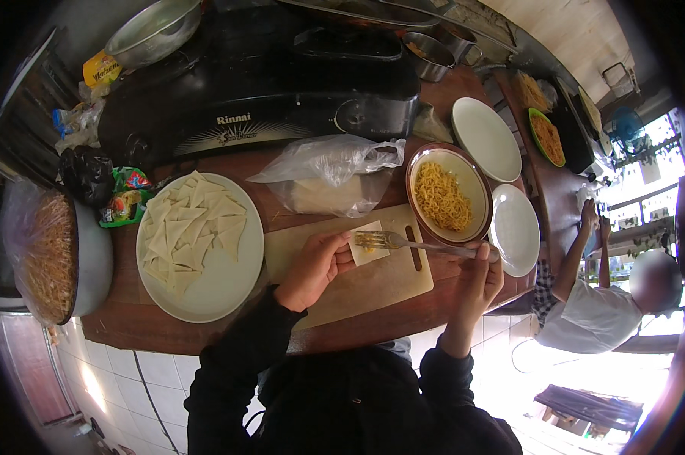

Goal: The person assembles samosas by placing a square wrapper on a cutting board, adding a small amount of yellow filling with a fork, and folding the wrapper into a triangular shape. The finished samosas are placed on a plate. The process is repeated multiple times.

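My left hand (317,265) holds a square dough wrapper (374,255) by its left edge, above the cutting board (342,293). In my right hand (479,277) is a fork (426,247), its tines resting over a small bit of yellow noodles on the wrapper. Just beyond the fork stands a brown-rimmed bowl (412,163) of yellow noodles (443,199). To the left, a large white plate (206,307) carries many folded triangular wrappers (191,227). A clear plastic bag (331,171) with a stack of wrappers inside lies behind the board.
A black gas stove (259,106) spans the back. White plates (487,140) stand at the right. At the far left is a big pot (92,258) with a bagged brown food (50,250). Another person (597,315) works at a side table on the right, near a green plate of food (547,139).
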`<action>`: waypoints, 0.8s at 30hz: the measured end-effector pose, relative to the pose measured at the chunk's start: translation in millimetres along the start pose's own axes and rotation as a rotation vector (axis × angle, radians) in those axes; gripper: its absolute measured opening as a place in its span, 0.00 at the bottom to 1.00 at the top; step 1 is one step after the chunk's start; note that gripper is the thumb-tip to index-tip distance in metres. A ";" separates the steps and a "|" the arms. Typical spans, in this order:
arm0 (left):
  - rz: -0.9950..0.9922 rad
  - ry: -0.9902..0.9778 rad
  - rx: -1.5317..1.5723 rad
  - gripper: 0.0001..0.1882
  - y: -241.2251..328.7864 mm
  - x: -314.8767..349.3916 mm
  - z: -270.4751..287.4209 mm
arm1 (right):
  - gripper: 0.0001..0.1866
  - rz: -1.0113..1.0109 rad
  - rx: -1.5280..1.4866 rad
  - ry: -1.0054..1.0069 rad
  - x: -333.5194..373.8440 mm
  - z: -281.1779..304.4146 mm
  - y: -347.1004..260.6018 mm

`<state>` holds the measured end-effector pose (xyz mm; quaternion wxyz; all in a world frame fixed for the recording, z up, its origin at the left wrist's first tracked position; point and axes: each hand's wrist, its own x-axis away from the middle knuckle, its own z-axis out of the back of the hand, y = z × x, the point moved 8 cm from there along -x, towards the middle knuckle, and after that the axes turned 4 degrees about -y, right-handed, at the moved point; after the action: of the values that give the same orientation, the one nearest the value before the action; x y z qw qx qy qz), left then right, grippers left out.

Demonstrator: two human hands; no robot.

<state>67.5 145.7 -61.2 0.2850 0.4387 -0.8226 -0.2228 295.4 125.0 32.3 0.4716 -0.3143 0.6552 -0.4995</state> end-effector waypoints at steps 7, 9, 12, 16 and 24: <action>0.000 0.013 -0.027 0.18 -0.2 -5.8 3.4 | 0.11 0.020 0.077 0.075 -7.9 -4.5 -19.4; -0.014 -0.012 -0.006 0.18 0.5 -6.6 1.2 | 0.09 0.029 0.150 0.039 -9.2 -8.1 -20.8; -0.017 0.005 -0.018 0.18 2.0 -6.2 3.3 | 0.10 0.072 0.242 0.000 -11.3 -12.2 -24.4; -0.003 0.015 -0.019 0.18 0.7 -6.1 2.8 | 0.11 0.085 0.236 0.024 -12.7 -10.3 -30.4; 0.009 0.039 -0.014 0.18 1.4 -5.4 4.7 | 0.13 0.000 0.220 0.020 -15.4 -10.4 -25.5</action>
<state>66.0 151.5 -65.3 0.3050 0.4372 -0.8173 -0.2187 289.7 134.6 61.8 0.4965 -0.2557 0.6011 -0.5716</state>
